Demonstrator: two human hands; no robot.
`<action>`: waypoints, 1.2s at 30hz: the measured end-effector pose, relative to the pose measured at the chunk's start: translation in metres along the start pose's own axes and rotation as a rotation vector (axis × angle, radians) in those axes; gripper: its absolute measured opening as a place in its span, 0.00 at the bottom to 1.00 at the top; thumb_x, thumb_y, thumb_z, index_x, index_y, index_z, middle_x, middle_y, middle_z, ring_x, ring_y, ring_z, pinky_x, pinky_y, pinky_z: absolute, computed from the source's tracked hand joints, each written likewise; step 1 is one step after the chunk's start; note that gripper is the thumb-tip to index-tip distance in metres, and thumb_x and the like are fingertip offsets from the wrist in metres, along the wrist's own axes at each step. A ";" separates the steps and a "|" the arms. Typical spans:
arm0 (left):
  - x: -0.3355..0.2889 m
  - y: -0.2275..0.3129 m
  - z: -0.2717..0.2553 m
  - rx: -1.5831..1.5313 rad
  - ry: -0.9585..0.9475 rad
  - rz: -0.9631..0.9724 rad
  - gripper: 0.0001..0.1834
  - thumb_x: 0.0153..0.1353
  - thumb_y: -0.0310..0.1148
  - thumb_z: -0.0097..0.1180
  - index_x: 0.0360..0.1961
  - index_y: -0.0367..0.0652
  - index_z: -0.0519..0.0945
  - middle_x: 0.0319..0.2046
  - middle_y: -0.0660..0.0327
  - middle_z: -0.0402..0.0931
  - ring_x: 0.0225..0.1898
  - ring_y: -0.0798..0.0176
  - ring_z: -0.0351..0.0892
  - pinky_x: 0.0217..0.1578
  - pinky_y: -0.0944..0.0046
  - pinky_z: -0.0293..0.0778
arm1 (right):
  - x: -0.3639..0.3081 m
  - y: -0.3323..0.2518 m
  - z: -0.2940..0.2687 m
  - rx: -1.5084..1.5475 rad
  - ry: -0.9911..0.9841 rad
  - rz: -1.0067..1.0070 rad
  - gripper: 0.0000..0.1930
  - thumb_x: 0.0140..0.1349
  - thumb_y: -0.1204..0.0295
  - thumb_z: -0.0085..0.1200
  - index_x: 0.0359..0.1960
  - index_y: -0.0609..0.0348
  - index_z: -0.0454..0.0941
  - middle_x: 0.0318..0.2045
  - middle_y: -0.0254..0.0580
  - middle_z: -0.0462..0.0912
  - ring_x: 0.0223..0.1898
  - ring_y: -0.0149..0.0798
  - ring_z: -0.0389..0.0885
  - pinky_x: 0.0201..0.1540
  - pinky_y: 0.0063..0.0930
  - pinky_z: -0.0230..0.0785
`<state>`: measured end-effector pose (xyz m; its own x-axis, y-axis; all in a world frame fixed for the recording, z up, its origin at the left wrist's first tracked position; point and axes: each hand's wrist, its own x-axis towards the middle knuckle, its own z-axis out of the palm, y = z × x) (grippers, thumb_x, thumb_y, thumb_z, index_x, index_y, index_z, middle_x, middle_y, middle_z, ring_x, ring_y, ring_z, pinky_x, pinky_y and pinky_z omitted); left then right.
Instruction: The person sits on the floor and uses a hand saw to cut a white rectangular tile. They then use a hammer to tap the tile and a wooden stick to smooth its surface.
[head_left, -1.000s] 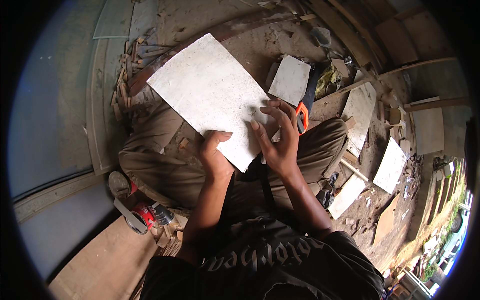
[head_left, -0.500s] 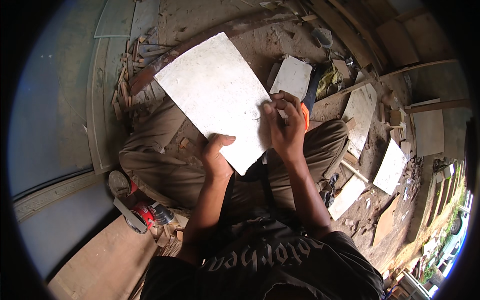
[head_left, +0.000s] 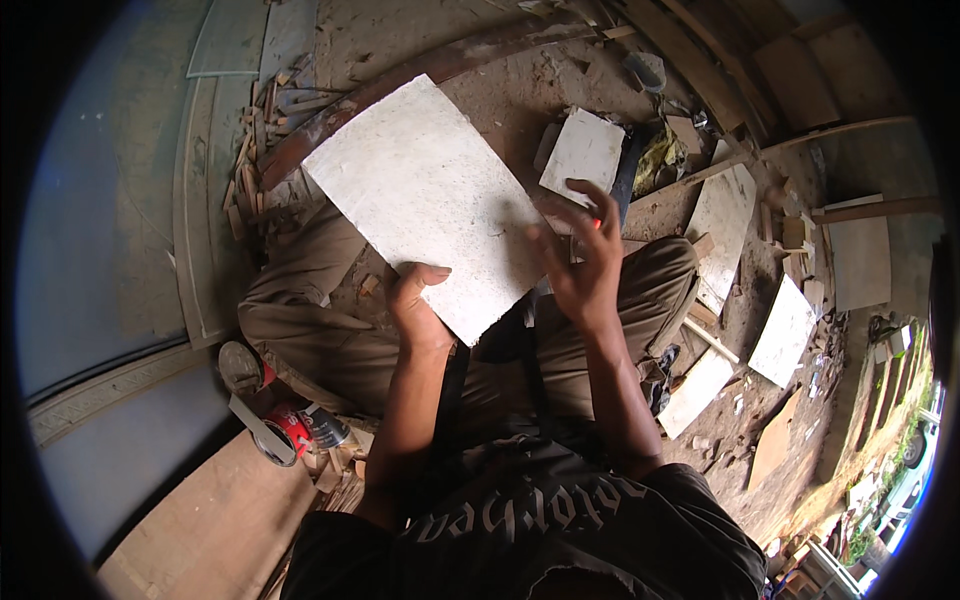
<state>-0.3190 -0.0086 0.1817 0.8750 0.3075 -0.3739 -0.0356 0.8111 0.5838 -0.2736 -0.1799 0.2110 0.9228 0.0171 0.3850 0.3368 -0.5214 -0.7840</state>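
Note:
A white, speckled rectangular board is held tilted above my crossed legs. Its near corner is gripped by my left hand, the thumb lying on the top face and the other fingers hidden beneath. Beside the board's right edge, my right hand has its fingers spread and holds nothing that I can see. Whether a fingertip touches the edge is unclear. A small patch of orange shows among the right fingers, too covered to name.
Beyond my right hand lies a smaller white board. A long reddish-brown plank crosses the ground ahead. Wood scraps heap at the left, near large panels. Red cans stand by my left knee; more board pieces lie right.
My right hand has opened, its fingers spreading away from the board's edge, and the orange thing is more covered. The board and my left hand have shifted slightly left.

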 end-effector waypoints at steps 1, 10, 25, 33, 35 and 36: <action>0.001 -0.001 -0.004 0.021 -0.010 -0.016 0.34 0.38 0.25 0.49 0.53 0.29 0.69 0.45 0.49 0.73 0.48 0.49 0.75 0.52 0.53 0.72 | -0.002 -0.005 0.002 -0.014 -0.054 -0.032 0.14 0.51 0.72 0.66 0.41 0.53 0.82 0.49 0.45 0.75 0.54 0.45 0.71 0.55 0.41 0.61; -0.005 0.003 0.001 0.158 0.025 0.067 0.15 0.37 0.24 0.50 0.31 0.32 0.75 0.30 0.55 0.74 0.34 0.56 0.77 0.42 0.59 0.75 | -0.006 0.005 0.019 -0.073 -0.130 -0.248 0.13 0.49 0.74 0.65 0.38 0.51 0.81 0.47 0.41 0.75 0.55 0.47 0.70 0.55 0.43 0.57; -0.003 0.004 0.002 0.100 0.064 0.087 0.21 0.37 0.22 0.50 0.39 0.31 0.75 0.34 0.55 0.74 0.36 0.57 0.77 0.41 0.60 0.75 | -0.004 0.026 0.016 0.072 0.046 0.049 0.07 0.64 0.73 0.52 0.38 0.64 0.72 0.34 0.50 0.74 0.38 0.48 0.73 0.41 0.35 0.63; 0.000 -0.001 -0.004 0.008 0.043 0.025 0.28 0.35 0.22 0.49 0.45 0.30 0.73 0.37 0.52 0.74 0.39 0.54 0.77 0.45 0.57 0.74 | -0.005 0.010 0.009 0.321 -0.222 0.285 0.23 0.60 0.64 0.61 0.51 0.66 0.70 0.43 0.47 0.78 0.49 0.37 0.75 0.55 0.31 0.65; 0.001 0.000 -0.004 -0.009 0.036 0.021 0.28 0.35 0.22 0.49 0.45 0.30 0.73 0.38 0.51 0.74 0.40 0.53 0.77 0.46 0.57 0.74 | -0.002 0.006 0.007 0.374 -0.330 0.307 0.27 0.59 0.65 0.62 0.55 0.67 0.68 0.47 0.50 0.78 0.52 0.38 0.75 0.57 0.32 0.64; 0.001 0.000 -0.004 -0.007 0.028 0.021 0.29 0.35 0.22 0.49 0.45 0.29 0.73 0.38 0.51 0.74 0.40 0.52 0.77 0.46 0.57 0.74 | 0.000 -0.002 0.004 0.397 -0.357 0.338 0.28 0.59 0.65 0.63 0.56 0.68 0.68 0.48 0.50 0.78 0.52 0.38 0.74 0.56 0.32 0.64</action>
<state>-0.3205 -0.0060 0.1790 0.8601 0.3382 -0.3820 -0.0571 0.8079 0.5866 -0.2733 -0.1758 0.2107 0.9730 0.2259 -0.0481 -0.0039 -0.1924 -0.9813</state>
